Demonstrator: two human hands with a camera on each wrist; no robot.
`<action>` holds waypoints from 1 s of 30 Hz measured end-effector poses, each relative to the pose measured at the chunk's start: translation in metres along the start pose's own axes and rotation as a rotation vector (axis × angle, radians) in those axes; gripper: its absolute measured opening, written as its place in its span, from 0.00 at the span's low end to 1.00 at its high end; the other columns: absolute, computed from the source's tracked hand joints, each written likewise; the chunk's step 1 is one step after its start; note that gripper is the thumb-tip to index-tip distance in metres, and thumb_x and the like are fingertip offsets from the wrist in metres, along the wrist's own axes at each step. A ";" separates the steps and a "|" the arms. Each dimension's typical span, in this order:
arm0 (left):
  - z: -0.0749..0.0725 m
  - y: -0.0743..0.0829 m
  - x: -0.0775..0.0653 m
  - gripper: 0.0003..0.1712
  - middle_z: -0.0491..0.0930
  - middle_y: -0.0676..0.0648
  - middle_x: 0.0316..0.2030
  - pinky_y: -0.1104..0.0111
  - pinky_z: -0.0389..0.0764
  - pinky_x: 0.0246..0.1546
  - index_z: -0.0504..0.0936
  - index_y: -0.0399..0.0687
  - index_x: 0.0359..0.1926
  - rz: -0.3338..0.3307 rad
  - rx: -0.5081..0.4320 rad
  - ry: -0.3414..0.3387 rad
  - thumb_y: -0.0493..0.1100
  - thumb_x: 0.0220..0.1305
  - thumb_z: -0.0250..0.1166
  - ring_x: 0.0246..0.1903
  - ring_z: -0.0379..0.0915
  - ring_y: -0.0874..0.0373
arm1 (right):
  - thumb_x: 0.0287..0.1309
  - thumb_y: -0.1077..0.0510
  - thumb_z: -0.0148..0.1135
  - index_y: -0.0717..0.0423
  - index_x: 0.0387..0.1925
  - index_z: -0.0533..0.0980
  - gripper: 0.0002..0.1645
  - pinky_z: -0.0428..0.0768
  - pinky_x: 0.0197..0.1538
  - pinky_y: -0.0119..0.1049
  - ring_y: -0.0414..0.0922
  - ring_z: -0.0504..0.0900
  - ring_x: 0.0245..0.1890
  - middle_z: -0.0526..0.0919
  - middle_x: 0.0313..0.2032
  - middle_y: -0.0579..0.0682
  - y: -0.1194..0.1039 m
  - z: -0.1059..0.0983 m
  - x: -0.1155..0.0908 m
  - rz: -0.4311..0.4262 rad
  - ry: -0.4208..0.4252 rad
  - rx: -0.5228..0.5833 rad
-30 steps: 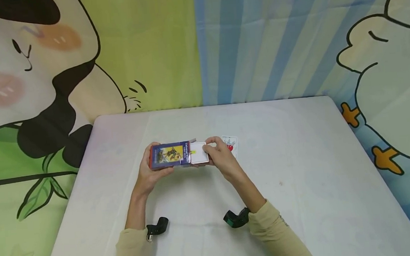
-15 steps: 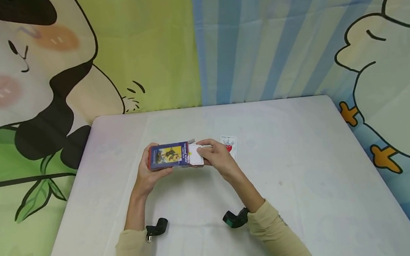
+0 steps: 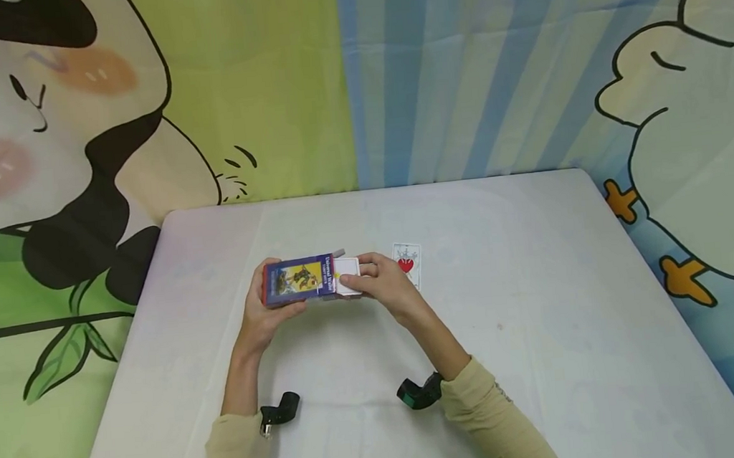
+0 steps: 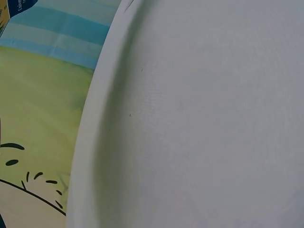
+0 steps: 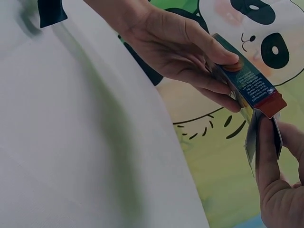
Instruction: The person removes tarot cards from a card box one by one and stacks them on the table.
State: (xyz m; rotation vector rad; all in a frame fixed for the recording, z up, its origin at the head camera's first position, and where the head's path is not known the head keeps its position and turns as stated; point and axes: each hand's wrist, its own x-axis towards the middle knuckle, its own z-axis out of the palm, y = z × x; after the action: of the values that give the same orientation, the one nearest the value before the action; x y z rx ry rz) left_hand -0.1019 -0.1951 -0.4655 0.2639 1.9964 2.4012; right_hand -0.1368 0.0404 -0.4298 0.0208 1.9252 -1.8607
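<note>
A blue tarot card box point(image 3: 300, 279) with a yellow picture lies level in the air above the table. My left hand point(image 3: 260, 309) grips its closed end, thumb along the near edge. White-edged tarot cards point(image 3: 347, 268) stick out a little from the open right end, and my right hand point(image 3: 389, 285) pinches them with the thumb on top. In the right wrist view, the fingers of the right hand point(image 5: 282, 199) reach between the open flaps of the box point(image 5: 251, 80). Only a corner of the box point(image 4: 23, 5) shows in the left wrist view; no hand is plain there.
One loose card with a red heart point(image 3: 406, 263) lies on the white table point(image 3: 512, 268), just behind the right hand. Black wrist cameras point(image 3: 280, 410) sit by both sleeves. A cartoon-printed curtain point(image 3: 265, 86) hangs behind the table's far edge.
The cards have slid left, further into the box, so less of them shows. My right hand moved left with them, its thumb now further over the cards. The left hand keeps its grip.
</note>
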 end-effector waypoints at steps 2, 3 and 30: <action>0.000 0.000 0.001 0.48 0.72 0.53 0.52 0.75 0.81 0.44 0.60 0.53 0.64 -0.004 0.012 0.003 0.19 0.45 0.68 0.49 0.74 0.64 | 0.57 0.56 0.68 0.61 0.54 0.72 0.25 0.82 0.42 0.30 0.40 0.84 0.35 0.86 0.46 0.58 0.001 0.000 0.000 -0.001 0.009 0.017; 0.000 0.000 0.001 0.48 0.72 0.53 0.53 0.75 0.81 0.45 0.60 0.53 0.64 -0.007 0.018 0.006 0.20 0.45 0.68 0.49 0.74 0.64 | 0.58 0.56 0.67 0.61 0.53 0.72 0.24 0.83 0.43 0.31 0.40 0.84 0.36 0.86 0.46 0.58 0.001 0.000 0.000 -0.003 0.011 0.025; -0.002 -0.004 0.003 0.49 0.71 0.54 0.53 0.76 0.81 0.45 0.58 0.50 0.65 -0.015 -0.001 0.027 0.19 0.45 0.68 0.49 0.74 0.65 | 0.71 0.55 0.51 0.63 0.61 0.62 0.23 0.84 0.44 0.31 0.43 0.87 0.37 0.79 0.52 0.66 -0.002 -0.003 -0.003 -0.022 -0.015 0.133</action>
State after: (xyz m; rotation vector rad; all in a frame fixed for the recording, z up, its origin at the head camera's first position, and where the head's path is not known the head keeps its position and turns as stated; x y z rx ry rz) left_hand -0.1054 -0.1955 -0.4696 0.2173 2.0006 2.4100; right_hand -0.1353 0.0435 -0.4272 0.0275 1.7961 -1.9948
